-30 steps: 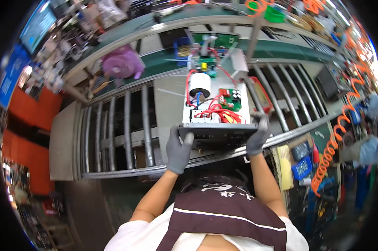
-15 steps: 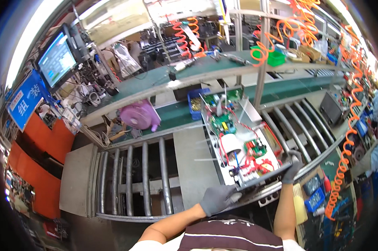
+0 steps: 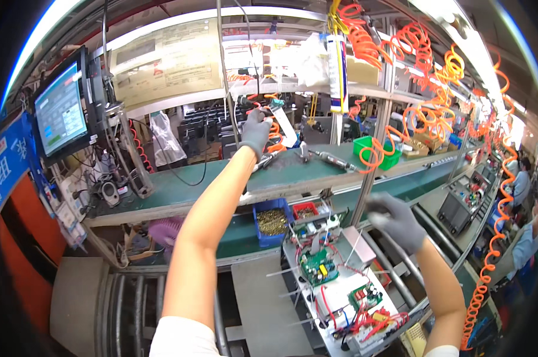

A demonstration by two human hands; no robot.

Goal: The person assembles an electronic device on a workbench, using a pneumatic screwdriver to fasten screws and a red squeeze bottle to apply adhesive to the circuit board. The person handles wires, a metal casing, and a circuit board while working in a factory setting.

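My left hand [image 3: 257, 132], in a grey glove, is raised above the green shelf. Its fingers look apart, beside a white tag [image 3: 285, 126] and a red coiled air hose [image 3: 275, 138]; part of them is hidden by the back of the hand. Over the rollers hovers my right hand [image 3: 400, 225], also gloved in grey, its fingers smeared by motion. Below and between my arms sits an open metal chassis [image 3: 340, 290]. It carries a green circuit board [image 3: 319, 266], a second board [image 3: 364, 295] and red wires [image 3: 370, 324].
A blue bin of brass-coloured small parts [image 3: 272, 223] stands behind the chassis, with a red bin [image 3: 304, 210] alongside. On the shelf lie a pneumatic screwdriver [image 3: 334, 160] and a green bin [image 3: 376, 152]. A monitor [image 3: 60, 110] stands left; an orange coiled hose [image 3: 489, 256] hangs right.
Both hands have left the chassis's near edge. My left hand has risen over the shelf toward the tag and hose; my right has moved up above the rollers. The view has tilted upward.
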